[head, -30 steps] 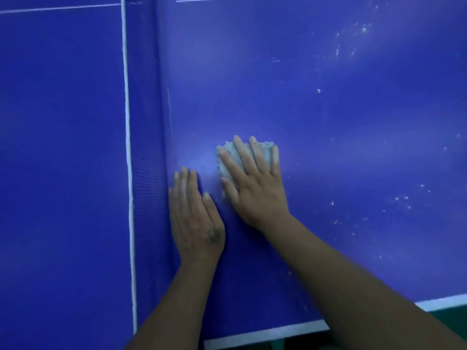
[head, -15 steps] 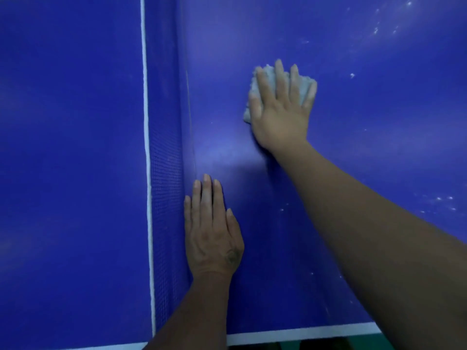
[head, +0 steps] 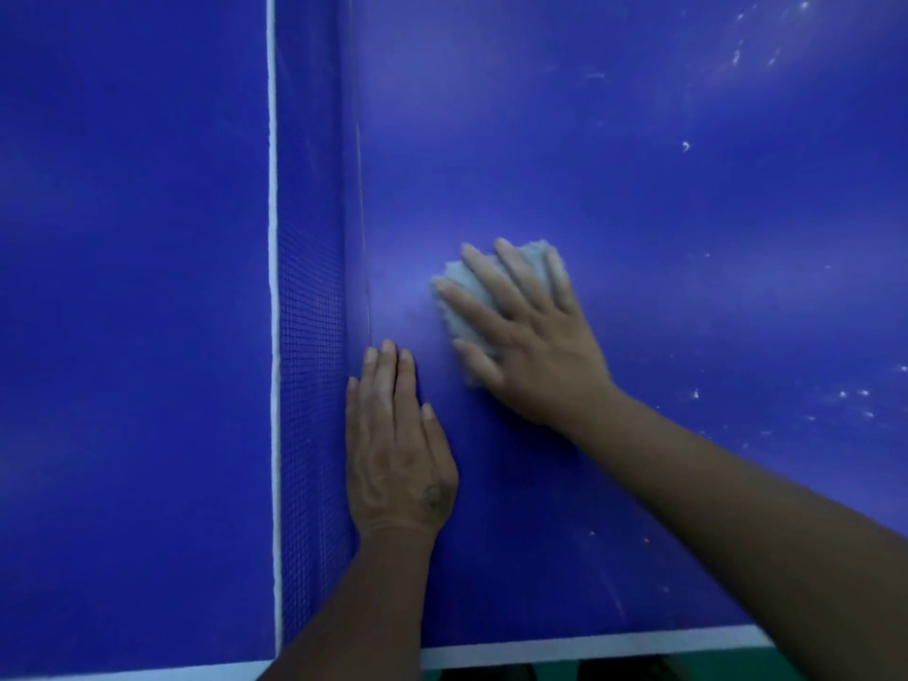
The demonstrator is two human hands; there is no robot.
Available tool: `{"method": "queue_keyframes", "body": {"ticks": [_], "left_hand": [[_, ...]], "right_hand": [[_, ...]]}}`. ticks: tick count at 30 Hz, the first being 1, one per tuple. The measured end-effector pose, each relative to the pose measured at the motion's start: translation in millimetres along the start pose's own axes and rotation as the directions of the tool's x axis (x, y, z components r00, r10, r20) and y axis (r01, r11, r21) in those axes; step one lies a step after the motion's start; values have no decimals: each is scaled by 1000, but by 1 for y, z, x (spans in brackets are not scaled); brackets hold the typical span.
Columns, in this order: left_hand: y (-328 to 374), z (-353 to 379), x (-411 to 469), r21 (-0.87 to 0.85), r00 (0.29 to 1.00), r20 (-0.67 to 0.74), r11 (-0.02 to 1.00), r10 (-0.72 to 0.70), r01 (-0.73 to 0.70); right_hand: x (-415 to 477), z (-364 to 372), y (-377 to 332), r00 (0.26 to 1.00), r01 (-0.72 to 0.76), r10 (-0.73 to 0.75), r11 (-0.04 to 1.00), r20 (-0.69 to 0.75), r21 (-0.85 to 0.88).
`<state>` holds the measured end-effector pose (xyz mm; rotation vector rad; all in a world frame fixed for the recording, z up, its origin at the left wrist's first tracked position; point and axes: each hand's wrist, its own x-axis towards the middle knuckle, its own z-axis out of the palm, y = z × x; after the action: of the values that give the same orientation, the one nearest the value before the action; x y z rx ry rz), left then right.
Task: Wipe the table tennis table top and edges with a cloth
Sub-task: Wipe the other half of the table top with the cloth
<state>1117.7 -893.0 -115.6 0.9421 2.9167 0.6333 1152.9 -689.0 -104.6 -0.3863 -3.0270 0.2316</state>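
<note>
Right grip [head: 533, 349], fingers straight and released, presses the grey cloth [head: 459, 273] onto the blue counter [head: 688, 228]; left grip [head: 398, 449] lies flat, released, just beside the net [head: 309, 336].

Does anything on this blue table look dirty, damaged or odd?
Yes: white specks dot the table top, clustered at the far right and upper right of the view. They look like dust or chips. The right hand presses the cloth nearer the net.
</note>
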Motion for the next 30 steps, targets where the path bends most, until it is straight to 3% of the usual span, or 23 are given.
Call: {"method": "queue_keyframes", "body": {"ticks": [2, 4, 7, 9, 11, 15, 19, 21, 24, 26, 30], "left_hand": [[0, -1, 0, 1, 1000, 8, 1000, -1, 1], [1, -1, 0, 4, 1000, 20, 1000, -4, 4], [2, -1, -1, 4, 1000, 19, 1000, -13, 13], [3, -2, -1, 1, 1000, 17, 1000, -10, 10], [1, -2, -1, 2, 1000, 12, 1000, 1, -1], [-3, -1, -2, 5, 1000, 19, 1000, 12, -12], [-1, -1, -2, 8, 1000, 23, 1000, 11, -11], [0, -1, -2, 10, 1000, 26, 1000, 13, -13], [1, -2, -2, 21, 1000, 26, 1000, 5, -5], [2, -3, -2, 19, 1000, 26, 1000, 10, -10], [2, -3, 0, 18, 1000, 19, 1000, 17, -17]], "right_hand": [[-14, -9, 38, 999, -30, 31, 999, 43, -34], [-8, -16, 71, 983, -172, 176, 982, 50, -76], [25, -21, 83, 870, -491, 493, 869, 12, -66], [47, -17, 56, 791, -612, 612, 791, 14, -12], [48, -7, 11, 816, -578, 578, 815, 0, 37], [-31, 3, -62, 964, -262, 266, 959, -25, 105], [-87, -7, -5, 990, -139, 137, 989, 31, 58], [-81, -15, 45, 966, -257, 257, 966, 35, -11], [-36, -28, 91, 787, -618, 617, 786, -11, -19], [-11, -25, 78, 728, -685, 685, 728, 11, -5], [-45, -3, -8, 893, -449, 449, 893, -37, 26]]}}
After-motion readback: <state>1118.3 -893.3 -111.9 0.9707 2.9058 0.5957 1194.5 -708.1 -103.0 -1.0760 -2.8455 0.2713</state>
